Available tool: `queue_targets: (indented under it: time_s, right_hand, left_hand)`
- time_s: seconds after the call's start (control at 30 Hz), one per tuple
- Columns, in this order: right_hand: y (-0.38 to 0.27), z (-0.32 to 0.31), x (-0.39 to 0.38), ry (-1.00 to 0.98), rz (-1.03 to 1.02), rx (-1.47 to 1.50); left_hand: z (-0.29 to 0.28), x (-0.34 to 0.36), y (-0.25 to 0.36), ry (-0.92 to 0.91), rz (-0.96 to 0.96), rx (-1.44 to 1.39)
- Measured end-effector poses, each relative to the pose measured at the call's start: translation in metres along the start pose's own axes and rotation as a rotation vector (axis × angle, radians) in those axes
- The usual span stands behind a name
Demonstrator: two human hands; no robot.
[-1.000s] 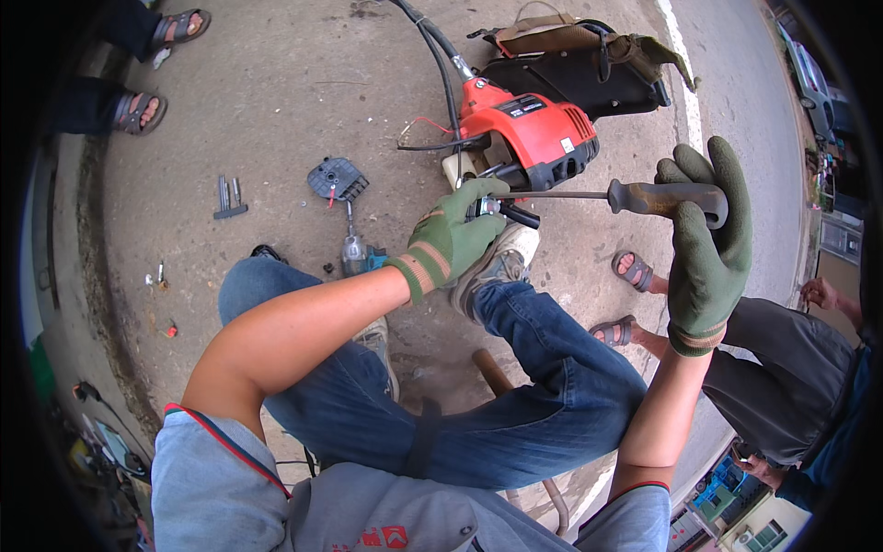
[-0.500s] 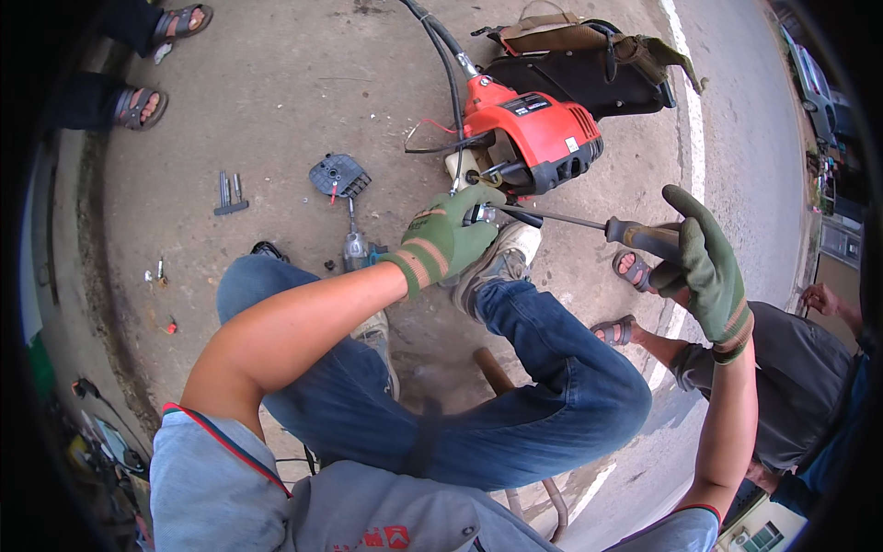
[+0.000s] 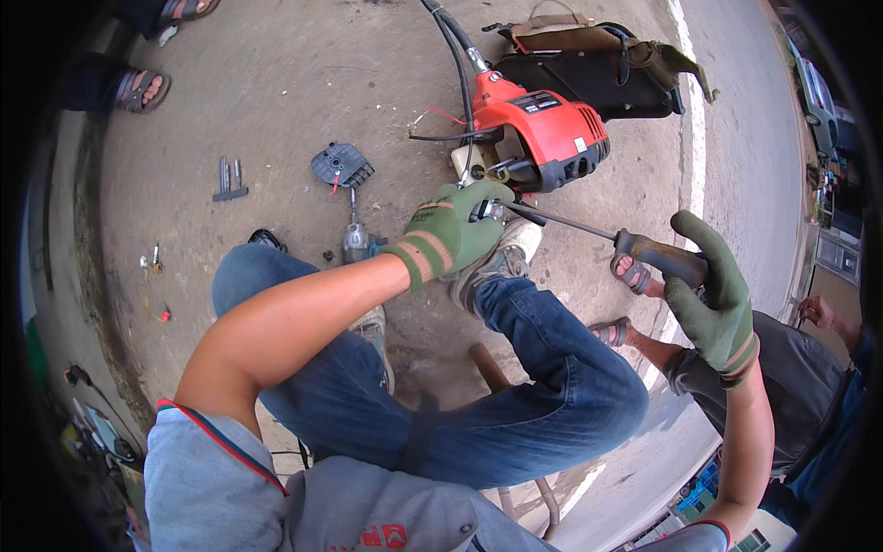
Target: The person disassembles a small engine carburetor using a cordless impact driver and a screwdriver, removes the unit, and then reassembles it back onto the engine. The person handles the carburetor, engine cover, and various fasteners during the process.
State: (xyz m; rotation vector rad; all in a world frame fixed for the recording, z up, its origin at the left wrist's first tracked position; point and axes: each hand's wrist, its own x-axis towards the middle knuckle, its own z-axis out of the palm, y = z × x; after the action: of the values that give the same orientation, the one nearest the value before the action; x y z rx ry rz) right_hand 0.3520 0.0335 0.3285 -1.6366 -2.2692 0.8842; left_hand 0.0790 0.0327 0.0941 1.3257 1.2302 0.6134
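My left hand, in a green glove, is closed round a small metal part with a short black piece beside it, just below the red-and-black engine unit with its hoses and wires. My gloved right hand holds the dark handle of a long screwdriver loosely, index finger raised. Its shaft slants up-left to the part in my left hand; the tip's exact contact is hidden. A cream plastic piece sits on the engine's near left side.
Ahead lie a black backpack frame with straps, a grey plastic cover, a power driver and metal tools. My bent legs are below. Another person's sandalled feet are upper left; someone in dark trousers is at right.
My right hand has moved downward and changed its hold on the screwdriver, whose handle end now sits lower, so the shaft slopes more steeply. My left hand stays at the metal part.
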Motion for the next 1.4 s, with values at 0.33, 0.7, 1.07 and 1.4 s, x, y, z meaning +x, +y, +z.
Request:
queue_targets:
  time_s: [0.33, 0.7, 1.07, 1.4]
  right_hand:
    - [-0.007, 0.003, -0.009, 0.027, 0.428, 0.47]
    - [-0.002, -0.001, -0.005, -0.033, 0.413, 0.525]
    - [-0.006, -0.005, -0.002, -0.077, 0.026, 0.075]
    - [-0.009, 0.001, -0.007, -0.105, 0.187, 0.322]
  left_hand:
    - [0.002, 0.001, -0.011, 0.024, 0.048, -0.035]
    - [-0.004, 0.0, -0.004, -0.018, -0.047, -0.001]
    - [-0.003, 0.001, -0.002, -0.004, -0.028, -0.014]
    - [-0.003, -0.001, 0.0, 0.032, -0.007, -0.039]
